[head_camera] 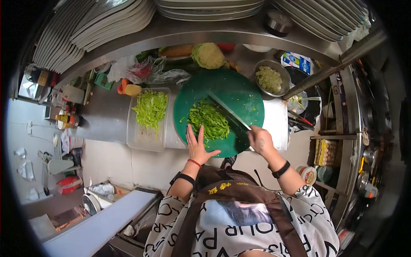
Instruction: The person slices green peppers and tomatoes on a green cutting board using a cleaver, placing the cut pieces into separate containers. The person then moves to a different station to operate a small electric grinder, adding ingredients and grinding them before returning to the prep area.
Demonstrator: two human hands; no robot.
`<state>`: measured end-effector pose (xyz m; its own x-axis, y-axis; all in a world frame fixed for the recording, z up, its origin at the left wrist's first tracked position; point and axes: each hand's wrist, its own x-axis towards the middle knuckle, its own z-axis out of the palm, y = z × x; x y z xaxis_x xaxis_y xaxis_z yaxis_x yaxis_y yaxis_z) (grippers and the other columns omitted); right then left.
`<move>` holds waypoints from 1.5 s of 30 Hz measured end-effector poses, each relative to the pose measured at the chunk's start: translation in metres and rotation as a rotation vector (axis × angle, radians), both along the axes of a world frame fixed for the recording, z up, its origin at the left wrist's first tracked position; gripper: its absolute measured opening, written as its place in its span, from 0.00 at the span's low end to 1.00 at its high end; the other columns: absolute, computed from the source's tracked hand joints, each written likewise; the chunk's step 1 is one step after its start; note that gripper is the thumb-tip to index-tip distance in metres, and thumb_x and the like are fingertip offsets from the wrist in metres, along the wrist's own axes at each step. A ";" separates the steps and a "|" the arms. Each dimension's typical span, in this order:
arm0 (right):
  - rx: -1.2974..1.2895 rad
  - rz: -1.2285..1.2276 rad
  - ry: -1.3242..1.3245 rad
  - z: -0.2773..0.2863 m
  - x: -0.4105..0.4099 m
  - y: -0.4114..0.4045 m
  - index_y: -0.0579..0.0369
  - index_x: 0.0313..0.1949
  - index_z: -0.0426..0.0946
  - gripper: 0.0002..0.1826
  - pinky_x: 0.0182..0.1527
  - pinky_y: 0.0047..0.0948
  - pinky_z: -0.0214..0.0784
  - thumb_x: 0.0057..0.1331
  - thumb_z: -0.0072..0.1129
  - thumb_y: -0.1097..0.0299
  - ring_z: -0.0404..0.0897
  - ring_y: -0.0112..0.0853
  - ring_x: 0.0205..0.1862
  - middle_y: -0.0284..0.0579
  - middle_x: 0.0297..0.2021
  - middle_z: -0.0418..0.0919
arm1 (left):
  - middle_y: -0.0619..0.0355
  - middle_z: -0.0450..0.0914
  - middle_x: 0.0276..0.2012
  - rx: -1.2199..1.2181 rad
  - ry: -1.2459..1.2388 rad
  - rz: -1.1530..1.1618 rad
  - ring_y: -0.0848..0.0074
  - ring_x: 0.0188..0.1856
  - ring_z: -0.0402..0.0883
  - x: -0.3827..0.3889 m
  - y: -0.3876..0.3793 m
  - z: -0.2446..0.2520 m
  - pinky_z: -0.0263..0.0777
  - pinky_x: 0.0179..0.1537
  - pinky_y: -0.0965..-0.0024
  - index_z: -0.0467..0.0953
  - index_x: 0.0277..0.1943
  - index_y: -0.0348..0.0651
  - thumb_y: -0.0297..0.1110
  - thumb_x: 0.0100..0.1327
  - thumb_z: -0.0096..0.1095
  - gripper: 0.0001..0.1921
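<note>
A heap of sliced green peppers (208, 120) lies on a round green cutting board (237, 83). My right hand (260, 140) is closed round the handle of a kitchen knife (229, 110), whose blade rests along the right side of the heap. My left hand (199, 146), fingers spread, is at the near left edge of the heap, its fingertips close to the slices; it holds nothing. Left of the board a clear plastic tray (130, 135) contains lighter green sliced vegetable (151, 107). Behind the board at the right, a metal bowl (285, 74) holds chopped pale vegetable (268, 78).
A cauliflower (208, 55), plastic-wrapped vegetables, carrot pieces and a peeled potato piece (133, 90) lie behind the board and tray. A steel shelf (205, 36) stacked with plates overhangs the counter. Its slanting metal post (314, 80) stands right of the bowl, before a black-lined bin (316, 109).
</note>
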<state>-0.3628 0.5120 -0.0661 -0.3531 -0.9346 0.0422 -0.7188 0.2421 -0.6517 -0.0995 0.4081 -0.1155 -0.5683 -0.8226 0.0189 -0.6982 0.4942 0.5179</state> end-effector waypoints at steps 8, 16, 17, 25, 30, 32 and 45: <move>0.210 -0.597 -0.885 -0.044 -0.024 0.125 0.57 0.31 0.69 0.17 0.17 0.26 0.61 0.72 0.61 0.59 0.68 0.23 0.13 0.35 0.16 0.69 | 0.29 0.33 0.75 -0.219 0.037 0.047 0.32 0.75 0.39 -0.017 -0.016 -0.031 0.45 0.72 0.36 0.50 0.77 0.50 0.63 0.40 0.81 0.65; 0.166 -0.448 -0.829 -0.055 0.067 0.022 0.60 0.34 0.72 0.14 0.17 0.25 0.61 0.70 0.63 0.63 0.69 0.24 0.14 0.35 0.15 0.71 | 0.28 0.35 0.75 -0.160 0.166 -0.055 0.28 0.74 0.41 -0.012 -0.011 -0.026 0.48 0.70 0.34 0.52 0.77 0.59 0.67 0.44 0.76 0.59; 0.198 -0.410 -0.789 -0.054 0.072 0.011 0.61 0.35 0.73 0.14 0.17 0.26 0.62 0.70 0.64 0.62 0.70 0.24 0.14 0.36 0.16 0.72 | 0.27 0.34 0.75 -0.180 0.207 -0.015 0.29 0.75 0.41 -0.014 -0.014 -0.029 0.48 0.71 0.35 0.53 0.77 0.56 0.65 0.47 0.75 0.57; 0.260 -0.306 -0.838 -0.063 0.101 -0.007 0.60 0.35 0.73 0.13 0.17 0.25 0.61 0.69 0.65 0.64 0.70 0.22 0.14 0.36 0.17 0.74 | 0.33 0.35 0.76 0.008 0.437 0.102 0.32 0.75 0.39 -0.018 -0.019 -0.019 0.47 0.72 0.38 0.59 0.75 0.55 0.62 0.48 0.76 0.53; 0.222 -0.381 -0.969 -0.051 0.143 -0.005 0.58 0.36 0.74 0.10 0.17 0.23 0.59 0.67 0.66 0.68 0.70 0.21 0.15 0.34 0.20 0.75 | 0.35 0.38 0.76 -0.003 0.497 0.115 0.32 0.73 0.44 -0.020 -0.021 -0.020 0.51 0.71 0.38 0.63 0.73 0.56 0.51 0.43 0.82 0.52; 0.178 -0.442 -1.015 -0.054 0.153 0.002 0.58 0.36 0.74 0.10 0.17 0.22 0.59 0.67 0.66 0.69 0.69 0.21 0.15 0.34 0.21 0.75 | 0.36 0.38 0.76 0.019 0.506 0.057 0.32 0.73 0.45 -0.015 -0.021 -0.020 0.52 0.71 0.38 0.65 0.72 0.57 0.48 0.42 0.83 0.51; 0.265 -0.079 -0.689 -0.004 0.195 -0.051 0.61 0.38 0.77 0.10 0.18 0.25 0.64 0.67 0.66 0.67 0.71 0.22 0.15 0.34 0.19 0.76 | 0.33 0.39 0.75 -0.170 0.651 0.312 0.36 0.76 0.43 0.060 -0.042 0.032 0.49 0.71 0.38 0.64 0.71 0.52 0.53 0.48 0.81 0.48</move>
<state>-0.1676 0.4605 -0.0703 -0.2848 -0.8536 -0.4361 -0.1423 0.4876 -0.8614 -0.0399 0.3658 -0.0836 -0.1389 -0.8995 0.4143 -0.3966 0.4338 0.8090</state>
